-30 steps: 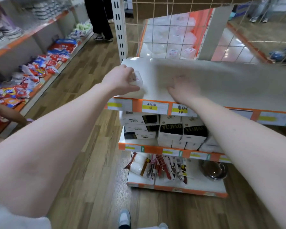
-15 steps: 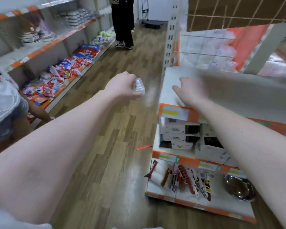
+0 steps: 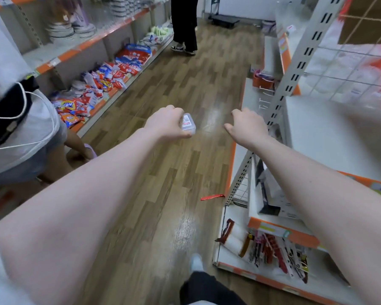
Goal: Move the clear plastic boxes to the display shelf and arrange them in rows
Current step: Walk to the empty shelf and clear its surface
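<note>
Left hand grasps a clear plastic box over the aisle floor; right hand, at three o'clock, hangs loosely curled, holding nothing, beside the display shelf.

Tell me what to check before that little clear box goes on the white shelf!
1. Box held firmly: ok. The left hand grips the clear box with curled fingers.
2. Box over the shelf: not ok. It hangs above the wooden floor, left of the white shelf.
3. Room on the shelf: ok. The part in view is bare.
4. Right hand free to help: ok. It holds nothing.
5. Path to the shelf: not ok. The right hand and the slotted post sit between box and shelf.
6. Box lid shut: cannot tell.
</note>
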Demonstrator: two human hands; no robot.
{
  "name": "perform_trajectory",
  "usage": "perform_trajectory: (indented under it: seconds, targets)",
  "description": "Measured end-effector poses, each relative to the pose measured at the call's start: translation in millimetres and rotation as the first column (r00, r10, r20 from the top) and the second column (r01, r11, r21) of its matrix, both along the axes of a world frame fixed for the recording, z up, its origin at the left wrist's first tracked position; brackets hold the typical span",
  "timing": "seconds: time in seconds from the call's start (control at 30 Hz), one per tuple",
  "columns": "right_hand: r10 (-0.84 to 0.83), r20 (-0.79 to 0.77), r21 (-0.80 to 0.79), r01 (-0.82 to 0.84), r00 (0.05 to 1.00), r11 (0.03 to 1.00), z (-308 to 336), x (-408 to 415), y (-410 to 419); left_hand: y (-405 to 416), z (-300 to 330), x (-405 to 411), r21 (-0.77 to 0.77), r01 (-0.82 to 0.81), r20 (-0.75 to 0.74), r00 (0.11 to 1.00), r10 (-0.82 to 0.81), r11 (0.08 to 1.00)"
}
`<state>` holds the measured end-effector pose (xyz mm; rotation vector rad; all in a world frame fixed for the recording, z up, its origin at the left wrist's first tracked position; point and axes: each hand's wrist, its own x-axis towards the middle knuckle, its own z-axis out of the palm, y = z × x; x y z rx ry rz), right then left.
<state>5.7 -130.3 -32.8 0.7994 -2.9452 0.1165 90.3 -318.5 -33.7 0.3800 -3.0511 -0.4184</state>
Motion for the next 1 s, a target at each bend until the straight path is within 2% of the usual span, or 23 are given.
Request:
perform_trajectory:
  seconds: [0.23, 0.57, 0.83, 1.0]
  targets:
    - [-0.032, 0.027, 0.007, 0.032, 0.999, 0.999, -25, -75, -65, -59, -19, -70, 0.006, 0.011, 0.004, 1.000, -0.011, 1.000]
    - [-0.132, 0.101, 0.012, 0.132, 0.986, 0.991, -42, -246, -130, -133, -24, -266, -0.051, 0.073, 0.098, 0.993, -0.068, 0.996]
    - [-0.202, 0.086, 0.038, 0.199, 0.976, 0.979, -27, -360, -156, -166, -10, -398, -0.063, 0.167, 0.102, 0.982, -0.160, 0.984]
    - [-0.210, 0.011, 0.070, 0.209, 0.978, 0.975, -34, -429, -183, -192, -17, -483, -0.069, 0.249, 0.107, 0.965, -0.241, 0.966]
